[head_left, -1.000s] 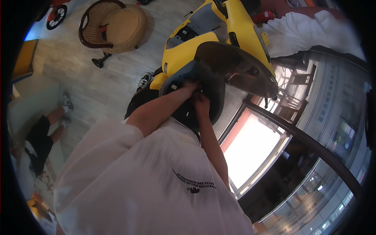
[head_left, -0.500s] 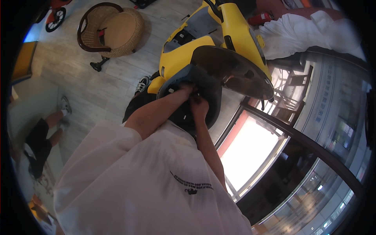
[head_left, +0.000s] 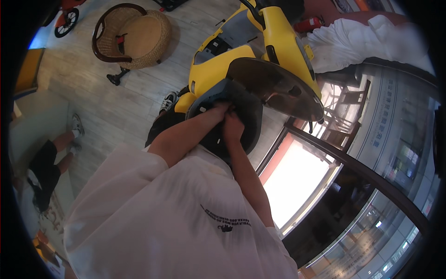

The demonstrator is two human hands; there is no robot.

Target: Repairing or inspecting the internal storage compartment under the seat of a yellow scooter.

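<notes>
My left hand (head_left: pixel 222 109) reaches into a dark moulded scooter part (head_left: pixel 249 130), fingers bent and partly hidden. My right hand (head_left: pixel 232 122) is close beside it, just lower and to the right, with its fingers curled at the left one's fingertips. Whatever they grip is too small and dark to make out. The part sits against a yellow scooter (head_left: pixel 209 69), which has open body compartments and a glossy dark oval panel (head_left: pixel 278 79) jutting to the right.
A wicker chair (head_left: pixel 139 37) with a cordless drill (head_left: pixel 116 75) beside it is upper left. Another person's legs (head_left: pixel 53 153) are at left. A red fire extinguisher (head_left: pixel 310 23) and white cloth (head_left: pixel 344 42) lie beyond the scooter, glass windows (head_left: pixel 302 176) at right.
My right hand has shifted slightly left and closer to my left hand inside the dark part. The whole view has shifted a little.
</notes>
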